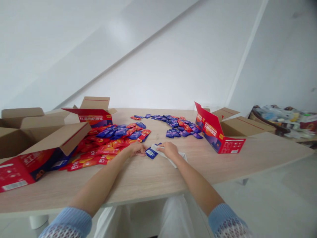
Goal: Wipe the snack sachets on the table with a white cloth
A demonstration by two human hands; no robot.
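Observation:
A small blue sachet [151,153] with a white barcode label lies on the table in front of me. My left hand [137,149] has its fingers closed at the sachet's left corner. A white cloth or tissue [182,155] is gripped in my right hand [169,149], and part of it lies over the sachet's right side. The rest of the white piece trails under my right wrist. Just beyond my left hand spreads a pile of red sachets [109,150], with several blue sachets [116,131] on top.
Open red cartons stand at the left [52,145], behind the pile [95,115] and on the right [218,132]. More blue and red sachets [179,125] lie scattered toward the back of the wooden table [138,185]. Bagged items [287,115] sit at the far right.

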